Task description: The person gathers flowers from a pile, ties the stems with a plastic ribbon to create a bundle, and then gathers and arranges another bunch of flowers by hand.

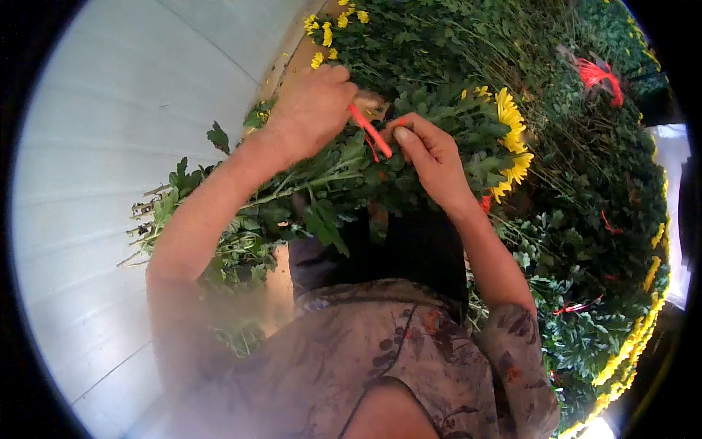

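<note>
A bunch of yellow chrysanthemums (325, 179) lies across my lap, its cut stems pointing left and its yellow heads on the right. Over the bunch stretches a red plastic tie (371, 132). My left hand (314, 102), fingers curled, grips the tie's upper end. At the other side, my right hand (434, 154) pinches a red piece of it between thumb and forefinger. Leaves hide where the tie runs around the stems.
More bundled chrysanthemums (468, 44) fill the back and right, several with red ties (601, 79). Loose yellow heads (327, 33) lie at the upper left. A pale panelled surface (95, 183) runs along the left.
</note>
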A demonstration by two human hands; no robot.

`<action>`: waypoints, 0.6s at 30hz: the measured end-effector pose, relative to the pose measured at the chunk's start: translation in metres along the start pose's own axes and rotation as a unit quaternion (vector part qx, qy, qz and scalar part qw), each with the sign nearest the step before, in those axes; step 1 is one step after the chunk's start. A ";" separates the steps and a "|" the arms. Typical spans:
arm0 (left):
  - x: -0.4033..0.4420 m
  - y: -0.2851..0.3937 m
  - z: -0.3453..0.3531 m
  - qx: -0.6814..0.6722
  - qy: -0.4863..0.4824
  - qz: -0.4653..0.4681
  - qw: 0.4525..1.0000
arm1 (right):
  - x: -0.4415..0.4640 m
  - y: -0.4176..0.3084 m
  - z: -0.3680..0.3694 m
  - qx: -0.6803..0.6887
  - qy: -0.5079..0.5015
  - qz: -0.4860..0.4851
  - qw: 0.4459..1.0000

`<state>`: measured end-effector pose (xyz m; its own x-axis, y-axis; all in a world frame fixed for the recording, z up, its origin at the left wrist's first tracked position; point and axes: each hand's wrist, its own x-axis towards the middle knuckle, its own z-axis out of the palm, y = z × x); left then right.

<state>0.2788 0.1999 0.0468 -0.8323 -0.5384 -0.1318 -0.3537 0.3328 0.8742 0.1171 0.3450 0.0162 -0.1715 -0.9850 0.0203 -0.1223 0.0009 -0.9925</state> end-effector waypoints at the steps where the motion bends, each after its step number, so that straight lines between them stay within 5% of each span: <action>1: 0.006 -0.001 -0.009 0.017 -0.023 -0.026 0.999 | 0.001 -0.003 -0.001 -0.019 0.001 0.010 1.000; 4: 0.009 0.004 -0.011 0.055 -0.068 -0.078 0.993 | 0.001 0.005 0.000 -0.011 -0.005 -0.047 0.999; 6: 0.001 0.011 0.013 -0.183 0.021 -0.122 0.975 | 0.002 0.013 0.003 0.009 -0.002 -0.078 0.997; 7: 0.002 0.012 0.017 -0.183 0.020 -0.123 0.975 | 0.001 0.015 0.004 0.026 0.001 -0.106 0.994; 9: 0.006 0.011 0.024 -0.404 0.062 -0.121 0.904 | 0.000 0.013 0.001 -0.036 0.003 -0.111 0.993; 13: 0.001 -0.012 0.023 -0.401 0.056 -0.169 0.899 | -0.003 0.000 0.002 -0.272 -0.040 -0.113 0.955; 18: -0.001 -0.009 0.021 -0.256 0.005 -0.049 0.966 | -0.002 0.017 -0.010 -0.090 -0.052 -0.094 0.990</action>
<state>0.2743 0.2136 0.0298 -0.8008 -0.5556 -0.2238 -0.1720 -0.1446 0.9744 0.1056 0.3490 0.0008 -0.0279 -0.9832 0.1804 -0.3166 -0.1625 -0.9346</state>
